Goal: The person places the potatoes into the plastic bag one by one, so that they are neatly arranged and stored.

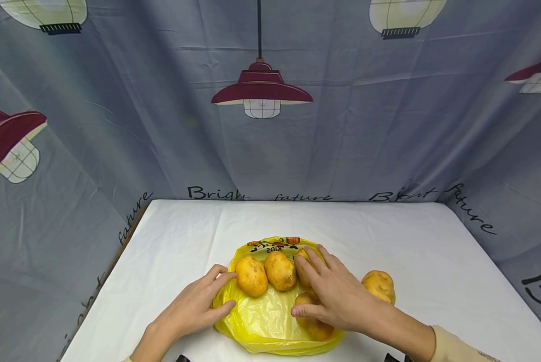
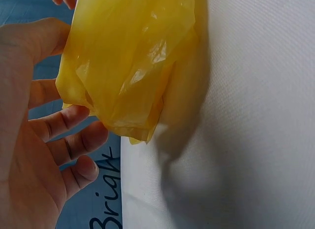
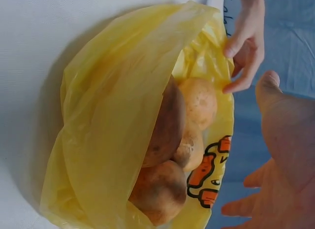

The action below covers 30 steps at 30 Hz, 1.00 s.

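A yellow plastic bag (image 1: 266, 317) stands on the white table with its mouth wide open and its rim rolled outward. Inside lie several potatoes: one at the left (image 1: 251, 276), another beside it (image 1: 280, 270), and others partly hidden by my right hand (image 1: 338, 291). That hand hovers over the bag's right side with fingers spread and grips nothing; the right wrist view shows its palm apart from the bag. My left hand (image 1: 198, 301) touches the left rim with loosely bent fingers and thumb. In the left wrist view some fingertips go behind the yellow plastic (image 2: 123, 66).
One more potato (image 1: 378, 286) lies on the table (image 1: 433, 251) right of the bag, just beyond my right forearm. A grey-blue curtain (image 1: 343, 125) with printed lamps and lettering surrounds the table. Small black objects (image 1: 182, 358) show at the near edge of the head view.
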Available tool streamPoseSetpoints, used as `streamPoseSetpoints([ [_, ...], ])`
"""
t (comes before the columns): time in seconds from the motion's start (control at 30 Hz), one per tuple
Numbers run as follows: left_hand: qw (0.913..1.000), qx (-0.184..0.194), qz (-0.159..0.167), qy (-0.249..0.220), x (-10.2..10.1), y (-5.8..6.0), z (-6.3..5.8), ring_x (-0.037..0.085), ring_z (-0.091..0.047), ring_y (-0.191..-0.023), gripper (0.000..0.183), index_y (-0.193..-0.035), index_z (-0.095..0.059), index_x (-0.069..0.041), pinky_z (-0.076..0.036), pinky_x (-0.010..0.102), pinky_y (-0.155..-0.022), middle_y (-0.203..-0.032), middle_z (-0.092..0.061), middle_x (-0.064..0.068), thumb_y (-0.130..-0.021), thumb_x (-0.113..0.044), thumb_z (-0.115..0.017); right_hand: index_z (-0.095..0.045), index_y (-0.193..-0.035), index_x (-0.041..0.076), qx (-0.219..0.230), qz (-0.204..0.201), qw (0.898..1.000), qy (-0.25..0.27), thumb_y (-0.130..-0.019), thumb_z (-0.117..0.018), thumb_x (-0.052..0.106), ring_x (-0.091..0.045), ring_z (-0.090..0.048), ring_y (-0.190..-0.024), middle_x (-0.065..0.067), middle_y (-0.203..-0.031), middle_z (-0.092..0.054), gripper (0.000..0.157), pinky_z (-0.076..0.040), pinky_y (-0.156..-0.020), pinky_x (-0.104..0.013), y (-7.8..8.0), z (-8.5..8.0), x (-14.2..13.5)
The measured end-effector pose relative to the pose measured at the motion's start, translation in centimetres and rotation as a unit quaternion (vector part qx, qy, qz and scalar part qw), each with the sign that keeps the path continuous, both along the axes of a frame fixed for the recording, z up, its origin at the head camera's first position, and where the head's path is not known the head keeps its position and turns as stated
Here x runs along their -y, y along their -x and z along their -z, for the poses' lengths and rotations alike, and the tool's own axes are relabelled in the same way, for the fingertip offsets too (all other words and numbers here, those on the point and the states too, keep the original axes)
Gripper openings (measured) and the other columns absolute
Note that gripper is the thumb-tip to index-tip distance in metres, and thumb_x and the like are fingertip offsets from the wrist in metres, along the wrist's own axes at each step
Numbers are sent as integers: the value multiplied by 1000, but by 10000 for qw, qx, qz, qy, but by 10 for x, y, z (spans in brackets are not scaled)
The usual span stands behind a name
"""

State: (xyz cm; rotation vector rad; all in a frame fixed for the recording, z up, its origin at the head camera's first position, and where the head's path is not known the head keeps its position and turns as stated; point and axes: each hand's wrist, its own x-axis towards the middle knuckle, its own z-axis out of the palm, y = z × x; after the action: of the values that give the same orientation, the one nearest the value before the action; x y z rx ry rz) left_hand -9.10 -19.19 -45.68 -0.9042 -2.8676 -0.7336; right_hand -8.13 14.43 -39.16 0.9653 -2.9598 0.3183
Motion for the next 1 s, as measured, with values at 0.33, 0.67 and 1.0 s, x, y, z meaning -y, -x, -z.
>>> streamPoseSetpoints([
  [0.33, 10000, 68, -2, 57, -1, 1, -1, 4, -53, -87, 48, -135, -60, -17, -51, 30, -75, -126, -48, -10, -92, -38, -70, -41, -152, 5, 17, 437, 9990, -92, -87, -55, 75, -51, -32, -140, -24, -154, -37, 97, -31, -104, -70, 3, -4, -13],
  [0.67, 10000, 25, -2, 28, -1, 2, 0, 4, -52, -85, 50, -135, -60, -17, -50, 28, -73, -125, -48, -11, -91, -37, -71, -43, -151, 4, 72, 1004, 9949, -86, -86, -53, 78, -50, -35, -138, -25, -151, -41, 98, -31, -100, -73, 9, -6, -44],
  [1.0, 10000, 63, 26, 39, -2, 0, -1, 5, -50, -83, 48, -134, -60, -16, -48, 27, -70, -124, -46, -11, -92, -36, -71, -46, -147, -1, 185, 1578, 9873, -89, -88, -55, 74, -54, -38, -131, -29, -145, -44, 95, -33, -96, -74, 9, 4, -75],
])
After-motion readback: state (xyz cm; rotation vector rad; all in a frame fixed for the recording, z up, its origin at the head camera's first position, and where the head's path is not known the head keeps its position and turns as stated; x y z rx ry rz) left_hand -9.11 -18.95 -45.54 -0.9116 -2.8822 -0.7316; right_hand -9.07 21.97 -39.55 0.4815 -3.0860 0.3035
